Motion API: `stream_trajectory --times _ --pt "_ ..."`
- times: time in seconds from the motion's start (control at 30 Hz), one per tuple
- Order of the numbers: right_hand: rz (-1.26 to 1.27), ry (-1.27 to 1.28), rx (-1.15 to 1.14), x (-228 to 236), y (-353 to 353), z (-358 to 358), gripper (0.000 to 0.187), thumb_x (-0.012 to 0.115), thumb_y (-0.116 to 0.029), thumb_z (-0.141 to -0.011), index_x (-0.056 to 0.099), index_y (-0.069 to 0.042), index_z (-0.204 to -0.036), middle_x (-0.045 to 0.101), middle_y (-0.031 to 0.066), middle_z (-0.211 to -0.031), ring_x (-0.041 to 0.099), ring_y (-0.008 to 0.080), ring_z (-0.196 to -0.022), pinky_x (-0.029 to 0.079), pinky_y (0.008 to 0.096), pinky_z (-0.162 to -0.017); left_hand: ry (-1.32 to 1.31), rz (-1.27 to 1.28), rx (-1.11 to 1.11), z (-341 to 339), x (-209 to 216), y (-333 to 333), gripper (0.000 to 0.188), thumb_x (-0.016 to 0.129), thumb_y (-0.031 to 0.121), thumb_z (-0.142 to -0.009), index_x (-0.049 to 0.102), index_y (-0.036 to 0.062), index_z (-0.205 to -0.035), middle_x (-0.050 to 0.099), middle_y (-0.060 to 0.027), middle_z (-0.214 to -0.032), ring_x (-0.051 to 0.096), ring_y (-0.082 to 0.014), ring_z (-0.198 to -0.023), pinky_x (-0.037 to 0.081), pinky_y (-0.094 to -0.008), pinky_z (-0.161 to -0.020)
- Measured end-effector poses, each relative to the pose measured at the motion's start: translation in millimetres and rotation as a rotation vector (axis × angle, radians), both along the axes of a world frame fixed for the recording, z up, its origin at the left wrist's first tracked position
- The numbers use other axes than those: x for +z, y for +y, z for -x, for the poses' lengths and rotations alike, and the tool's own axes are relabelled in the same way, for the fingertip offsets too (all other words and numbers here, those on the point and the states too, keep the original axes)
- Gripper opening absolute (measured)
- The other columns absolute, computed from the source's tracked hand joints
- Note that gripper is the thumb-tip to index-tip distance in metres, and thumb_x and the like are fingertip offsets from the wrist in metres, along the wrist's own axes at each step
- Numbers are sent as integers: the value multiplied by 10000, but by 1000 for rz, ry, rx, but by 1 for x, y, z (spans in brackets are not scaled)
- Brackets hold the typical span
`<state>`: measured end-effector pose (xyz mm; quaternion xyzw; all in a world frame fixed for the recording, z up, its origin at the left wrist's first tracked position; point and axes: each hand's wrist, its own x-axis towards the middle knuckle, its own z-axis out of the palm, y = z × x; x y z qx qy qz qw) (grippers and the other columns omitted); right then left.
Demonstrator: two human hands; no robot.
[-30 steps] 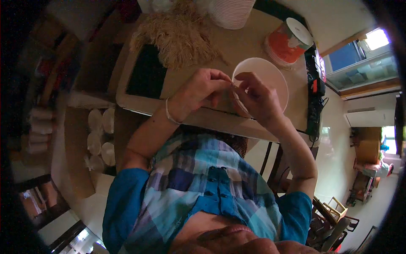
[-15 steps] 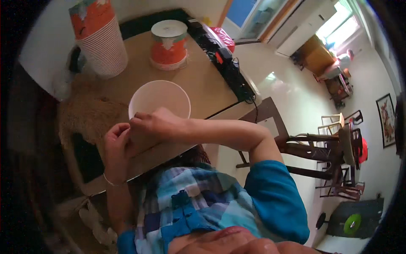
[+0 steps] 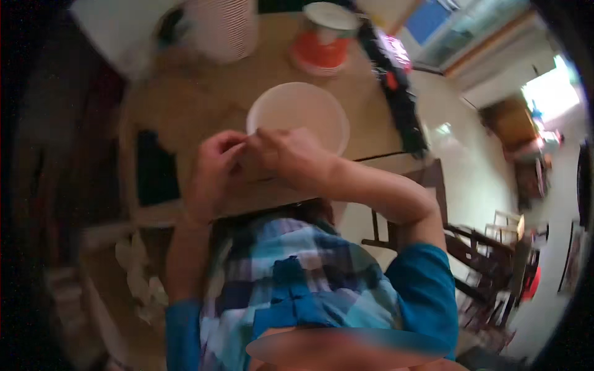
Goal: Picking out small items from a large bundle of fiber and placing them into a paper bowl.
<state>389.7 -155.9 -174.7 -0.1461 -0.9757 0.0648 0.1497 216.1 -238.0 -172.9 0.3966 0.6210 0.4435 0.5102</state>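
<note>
A round white bucket [image 3: 309, 108] stands on the brown table, its wide mouth facing up. Just over its near left rim, my right hand [image 3: 294, 154] is closed, with thumb and fingertips pinched together. My left hand [image 3: 216, 162] is beside it to the left, its fingers bent into a pinch too. The fingertips of both hands almost meet. Whatever lies between them is too small and blurred to make out. My right wrist and hand cover part of the bucket's near side.
A tall stack of nested paper buckets [image 3: 226, 31] stands at the table's back left. Farther right is a shorter orange and white bucket stack [image 3: 322, 52]. A dark strip with cords [image 3: 396, 93] runs along the right edge. Dark wooden chairs [image 3: 482, 253] stand beyond on the right.
The whole view has shifted, so table, bucket and hands now appear farther right and higher, with more blur. Both hands keep nearly the same pinched pose at the bucket's near rim.
</note>
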Motion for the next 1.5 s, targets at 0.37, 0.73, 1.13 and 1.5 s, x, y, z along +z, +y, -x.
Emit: stream_trajectory --times 0.37,0.73,1.13,1.5 --pt "417 102 -41 49 -7 4 72 635 -94 -810 584 -44 -808 589 130 -741 614 293 -649 477 364 -584 -142 -109 30 0 16 -20 136 653 127 -870 634 18 -949 603 -13 -680 514 -66 -466 410 -216 -412" --pt "448 23 -9 50 -2 7 85 603 -105 -827 582 -59 -896 631 183 -800 628 386 -749 502 433 -637 -101 -101 -16 5 21 -16 101 659 87 -851 641 -4 -892 649 -38 -719 520 -81 -440 416 -234 -385" --pt "354 -3 37 54 0 7 118 604 -113 -825 579 -61 -929 631 171 -860 626 392 -771 505 457 -638 -72 -143 -55 9 17 -10 109 658 108 -849 645 1 -869 633 -23 -703 518 -77 -435 412 -233 -381" --pt "375 41 -14 51 3 7 59 622 -63 -792 610 -54 -849 611 136 -732 635 282 -643 501 376 -581 -39 -98 -125 10 25 -6 141 673 148 -837 653 14 -879 622 -8 -687 515 -62 -468 429 -231 -414"
